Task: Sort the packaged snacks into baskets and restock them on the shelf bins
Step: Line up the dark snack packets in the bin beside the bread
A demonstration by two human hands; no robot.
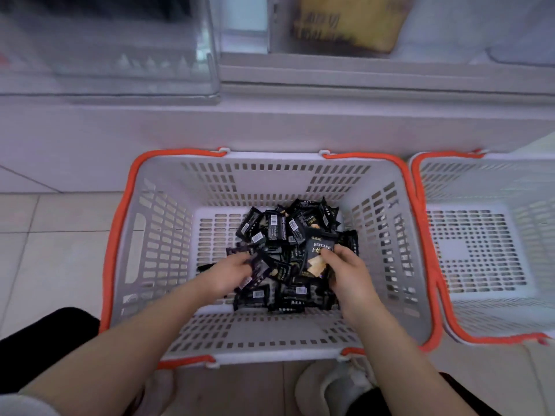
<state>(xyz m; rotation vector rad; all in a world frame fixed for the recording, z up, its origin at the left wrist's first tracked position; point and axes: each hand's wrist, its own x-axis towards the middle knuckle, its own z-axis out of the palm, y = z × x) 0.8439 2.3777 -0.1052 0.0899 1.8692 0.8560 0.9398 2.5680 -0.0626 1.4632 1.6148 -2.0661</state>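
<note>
A grey plastic basket (156, 235) with orange handles stands on the floor in front of me. In its bottom lies a heap of several small black snack packets (279, 229). Both my hands reach down into the heap. My left hand (231, 274) curls its fingers round black packets at the heap's left side. My right hand (345, 271) grips a black packet marked DRYCAKE (318, 253) at the right side, thumb on its face.
A second grey basket (480, 244) with orange handles stands to the right, nothing in it. Behind both runs a white shelf base, with clear shelf bins (120, 55) above and a yellow bag (348, 22) in one. My shoes (330, 388) are by the near rim.
</note>
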